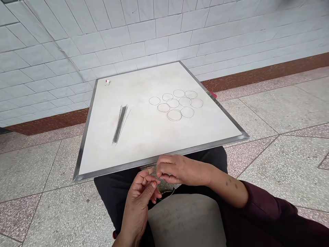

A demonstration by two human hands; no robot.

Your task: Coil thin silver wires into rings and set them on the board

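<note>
Just off the table's near edge, my left hand [142,193] pinches a thin wire [168,197] between thumb and fingertips. My right hand [173,169] is closed at the same spot, its fingertips touching the wire beside the left fingertips. Part of the wire curves out below my hands, over my lap. On the white table [144,137], a bundle of straight dark wires [120,124] lies at the left. Several thin wire rings [174,115] lie at the right, some overlapping.
The table has a grey metal rim [164,157]. A small white and red object [107,82] sits near its far left corner. Behind stands a white tiled wall [141,32]. My legs are under the near edge, above a speckled stone floor [257,115].
</note>
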